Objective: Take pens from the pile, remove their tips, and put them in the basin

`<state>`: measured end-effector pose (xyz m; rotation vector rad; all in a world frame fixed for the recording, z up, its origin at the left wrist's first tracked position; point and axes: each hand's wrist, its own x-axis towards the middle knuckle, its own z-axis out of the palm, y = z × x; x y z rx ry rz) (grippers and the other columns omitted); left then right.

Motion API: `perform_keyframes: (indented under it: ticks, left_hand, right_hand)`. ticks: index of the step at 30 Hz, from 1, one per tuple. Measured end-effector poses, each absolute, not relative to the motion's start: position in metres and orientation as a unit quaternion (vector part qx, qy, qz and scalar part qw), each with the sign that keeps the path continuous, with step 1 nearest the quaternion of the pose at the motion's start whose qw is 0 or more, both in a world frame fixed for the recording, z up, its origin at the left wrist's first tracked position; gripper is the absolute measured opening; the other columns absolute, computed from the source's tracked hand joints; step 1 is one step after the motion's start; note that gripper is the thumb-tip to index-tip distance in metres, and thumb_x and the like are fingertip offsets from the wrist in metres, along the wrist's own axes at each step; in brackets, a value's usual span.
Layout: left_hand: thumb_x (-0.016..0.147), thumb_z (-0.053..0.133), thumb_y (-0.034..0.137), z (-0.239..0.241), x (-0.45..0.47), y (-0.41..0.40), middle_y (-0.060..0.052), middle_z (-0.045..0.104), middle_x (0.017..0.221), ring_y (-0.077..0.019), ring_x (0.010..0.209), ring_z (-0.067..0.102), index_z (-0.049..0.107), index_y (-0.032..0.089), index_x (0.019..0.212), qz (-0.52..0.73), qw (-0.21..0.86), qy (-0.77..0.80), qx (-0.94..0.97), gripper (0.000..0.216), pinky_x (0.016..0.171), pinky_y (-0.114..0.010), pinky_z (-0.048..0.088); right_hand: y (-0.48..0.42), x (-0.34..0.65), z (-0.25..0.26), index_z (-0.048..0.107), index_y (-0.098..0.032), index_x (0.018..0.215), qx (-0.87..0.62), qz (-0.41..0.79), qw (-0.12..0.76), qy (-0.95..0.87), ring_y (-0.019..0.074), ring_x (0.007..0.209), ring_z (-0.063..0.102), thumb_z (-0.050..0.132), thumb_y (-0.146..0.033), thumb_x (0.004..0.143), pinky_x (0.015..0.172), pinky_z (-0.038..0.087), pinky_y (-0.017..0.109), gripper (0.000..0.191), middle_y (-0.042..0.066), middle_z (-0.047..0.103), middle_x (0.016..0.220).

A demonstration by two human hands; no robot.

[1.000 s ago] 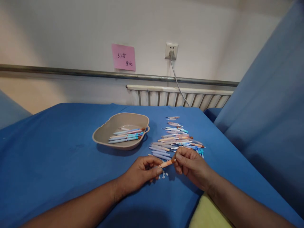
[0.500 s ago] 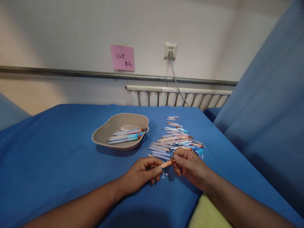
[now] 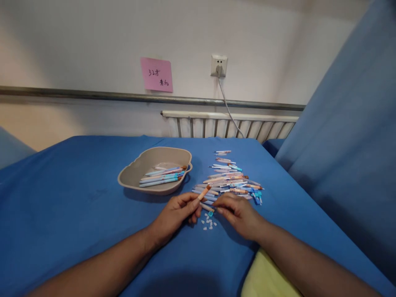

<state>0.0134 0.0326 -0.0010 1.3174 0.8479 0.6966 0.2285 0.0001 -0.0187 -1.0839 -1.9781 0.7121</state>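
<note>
My left hand (image 3: 181, 209) is closed on a short orange pen barrel with a brown end (image 3: 204, 192), tilted up to the right. Just right of it, my right hand (image 3: 239, 212) is low over the near edge of the loose pen parts (image 3: 227, 179), its fingers curled together; what they hold, if anything, is hidden. Between the hands, a pale orange barrel (image 3: 206, 207) lies by a small teal piece (image 3: 210, 214). Several tiny white pieces (image 3: 208, 222) are scattered on the cloth just below.
A beige basin (image 3: 133, 173) holding several pens (image 3: 162, 178) stands left of the pile. Small blue pieces (image 3: 256, 194) lie at the pile's right. Blue cloth (image 3: 77, 198) covers the surface, a yellow-green thing (image 3: 266, 276) lies at the front, and a blue curtain (image 3: 346, 123) hangs at right.
My right hand has let go of the brown end and moved down beside the pile. My left hand has shifted left and up, tilting the pen barrel. More white pieces now show.
</note>
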Motion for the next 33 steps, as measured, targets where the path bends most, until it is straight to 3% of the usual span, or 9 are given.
perform_keyframes:
  ticks: [5, 13, 17, 23, 28, 33]
  left_hand:
    - [0.082, 0.061, 0.042, -0.003, 0.014, 0.035, 0.001, 0.056, 0.064, -0.0081, 0.051, 0.048, 0.062, 0.013, 0.095, 0.323, 0.650, 0.377, 0.575, 0.031, 0.050, -0.020, 0.037]
    - [0.081, 0.063, 0.040, -0.005, 0.014, 0.036, 0.002, 0.055, 0.060, -0.0075, 0.050, 0.046, 0.063, 0.012, 0.095, 0.319, 0.656, 0.376, 0.572, 0.031, 0.048, -0.020, 0.037]
    - [0.081, 0.063, 0.040, -0.006, 0.014, 0.036, 0.002, 0.056, 0.061, -0.0070, 0.049, 0.046, 0.063, 0.012, 0.093, 0.317, 0.654, 0.377, 0.574, 0.031, 0.048, -0.019, 0.036]
    - [0.080, 0.063, 0.041, -0.007, 0.014, 0.034, 0.002, 0.057, 0.060, -0.0070, 0.048, 0.047, 0.064, 0.012, 0.095, 0.301, 0.639, 0.385, 0.594, 0.033, 0.048, -0.019, 0.036]
    - [0.081, 0.062, 0.041, -0.005, 0.016, 0.031, 0.002, 0.057, 0.061, -0.0071, 0.050, 0.047, 0.065, 0.011, 0.097, 0.279, 0.618, 0.382, 0.628, 0.035, 0.049, -0.019, 0.038]
    - [0.081, 0.061, 0.041, -0.005, 0.017, 0.028, 0.002, 0.056, 0.061, -0.0074, 0.051, 0.047, 0.066, 0.010, 0.096, 0.264, 0.607, 0.380, 0.646, 0.035, 0.049, -0.019, 0.038]
  right_hand:
    - [-0.009, 0.221, -0.011, 0.059, -0.021, 0.111, -0.402, 0.206, 0.273, -0.849, 0.0177, 0.094, 0.056, 0.053, -0.008, 0.084, 0.082, 0.046, 0.031, 0.031, 0.007, 0.058, 0.105]
    - [-0.013, 0.217, -0.006, 0.058, -0.017, 0.091, -0.450, 0.180, 0.213, -0.848, 0.0186, 0.086, 0.057, 0.053, -0.010, 0.083, 0.073, 0.044, 0.029, 0.011, 0.007, 0.061, 0.093]
    - [-0.013, 0.219, -0.013, 0.058, -0.018, 0.092, -0.481, 0.238, 0.281, -0.795, 0.0162, 0.071, 0.059, 0.054, -0.016, 0.084, 0.063, 0.042, 0.027, 0.009, 0.003, 0.064, 0.078]
    - [-0.002, 0.224, -0.018, 0.055, -0.020, 0.084, -0.448, 0.459, 0.469, -0.606, 0.0131, 0.059, 0.058, 0.062, -0.032, 0.081, 0.053, 0.042, 0.023, 0.015, -0.001, 0.063, 0.066]
    - [0.002, 0.231, -0.010, 0.056, -0.019, 0.077, -0.415, 0.520, 0.509, -0.546, 0.0098, 0.051, 0.050, 0.069, -0.042, 0.074, 0.050, 0.040, 0.022, 0.026, -0.005, 0.054, 0.056]
    - [0.002, 0.236, -0.012, 0.057, -0.018, 0.081, -0.376, 0.582, 0.513, -0.506, 0.0089, 0.050, 0.049, 0.061, -0.048, 0.081, 0.051, 0.039, 0.021, 0.030, -0.004, 0.056, 0.057]
